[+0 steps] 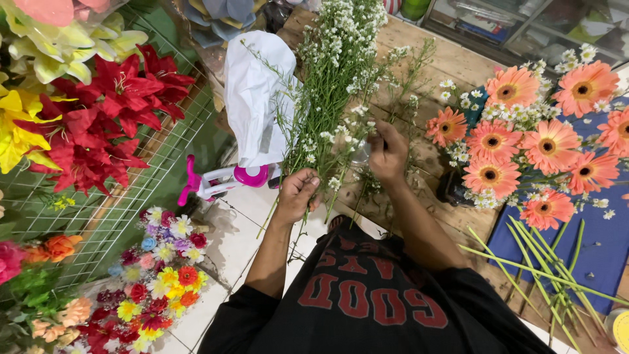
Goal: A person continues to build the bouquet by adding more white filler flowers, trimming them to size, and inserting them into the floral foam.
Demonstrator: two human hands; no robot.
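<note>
My left hand (pixel 297 193) is closed around the lower stems of a tall bunch of small white filler flowers (pixel 331 72) that rises toward the top of the view. Just to its right, my right hand (pixel 388 152) pinches one thin stem of the same bunch, fingers together. Both hands hover over the near edge of a wooden table (pixel 452 62). On the right, orange gerbera daisies (pixel 524 141) mixed with white sprigs lie on a blue sheet (pixel 599 246), their green stems (pixel 537 265) pointing toward me.
A white wrapper (pixel 257 98) stands left of the bunch above a pink and white toy scooter (pixel 219 180). A wire grid (pixel 137 190) at left carries red and yellow artificial flowers (pixel 105 111). Small mixed bouquets (pixel 154 282) sit on the white tile floor.
</note>
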